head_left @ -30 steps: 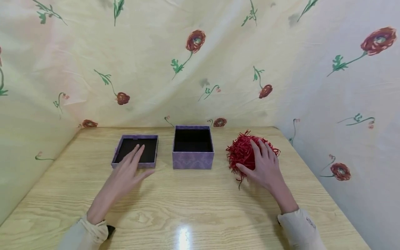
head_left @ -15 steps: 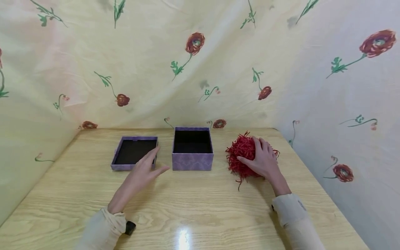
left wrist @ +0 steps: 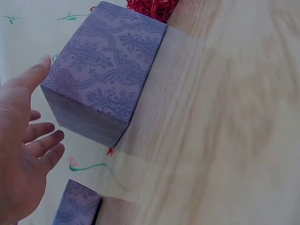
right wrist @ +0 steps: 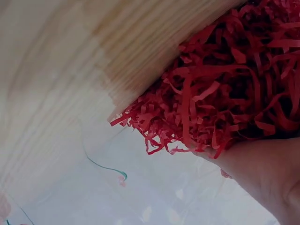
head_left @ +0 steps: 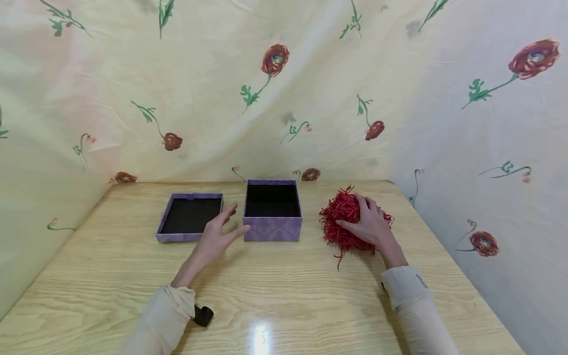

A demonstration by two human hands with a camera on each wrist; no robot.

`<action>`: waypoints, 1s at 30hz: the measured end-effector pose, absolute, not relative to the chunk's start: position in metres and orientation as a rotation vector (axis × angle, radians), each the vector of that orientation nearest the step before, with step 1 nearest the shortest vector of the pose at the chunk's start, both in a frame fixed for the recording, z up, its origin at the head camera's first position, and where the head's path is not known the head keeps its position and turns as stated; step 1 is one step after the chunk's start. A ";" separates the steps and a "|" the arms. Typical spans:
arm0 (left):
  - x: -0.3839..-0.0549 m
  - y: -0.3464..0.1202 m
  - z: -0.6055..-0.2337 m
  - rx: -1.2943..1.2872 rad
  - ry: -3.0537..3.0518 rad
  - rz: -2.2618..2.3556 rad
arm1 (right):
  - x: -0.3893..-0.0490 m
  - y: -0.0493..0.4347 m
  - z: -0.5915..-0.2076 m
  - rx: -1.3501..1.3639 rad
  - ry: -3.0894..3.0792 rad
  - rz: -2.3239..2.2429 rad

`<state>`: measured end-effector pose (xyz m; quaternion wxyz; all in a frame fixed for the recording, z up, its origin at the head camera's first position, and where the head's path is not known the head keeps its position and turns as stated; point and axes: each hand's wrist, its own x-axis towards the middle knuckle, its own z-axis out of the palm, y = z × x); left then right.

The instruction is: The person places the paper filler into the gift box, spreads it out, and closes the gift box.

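Observation:
In the head view a purple patterned box stands uncovered at the middle, its inside black. Just left of it, my left hand has its fingers and thumb spread apart; the thumb tip overlaps the box's front left corner. The left wrist view shows that hand beside the box wall, holding nothing. On the right lies a fluffy heap of red shredded paper. My right hand grips it from the right, thumb on the near side and fingers over the top. In the right wrist view, paper strands hide most of its fingers.
A shallow purple box lid with a black inside lies upturned left of the box, partly behind my left hand. All stand on a light wooden table. Flowered cloth hangs close behind the table and along both sides.
My left hand has moved right, from over the lid to the box's left side. The right hand has closed in on the shredded paper, shifting slightly left.

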<state>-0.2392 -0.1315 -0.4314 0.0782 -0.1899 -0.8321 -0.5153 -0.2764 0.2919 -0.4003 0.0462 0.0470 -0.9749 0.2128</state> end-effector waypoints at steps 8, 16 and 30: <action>-0.246 -0.121 -0.434 -0.568 -2.498 -1.543 | -0.279 0.294 -0.402 0.150 -3.006 0.630; -0.248 -0.115 -0.435 -0.577 -2.466 -1.551 | -0.280 0.297 -0.405 0.180 -3.033 0.596; -0.255 -0.113 -0.438 -0.598 -2.401 -1.539 | -0.283 0.295 -0.405 0.151 -3.029 0.559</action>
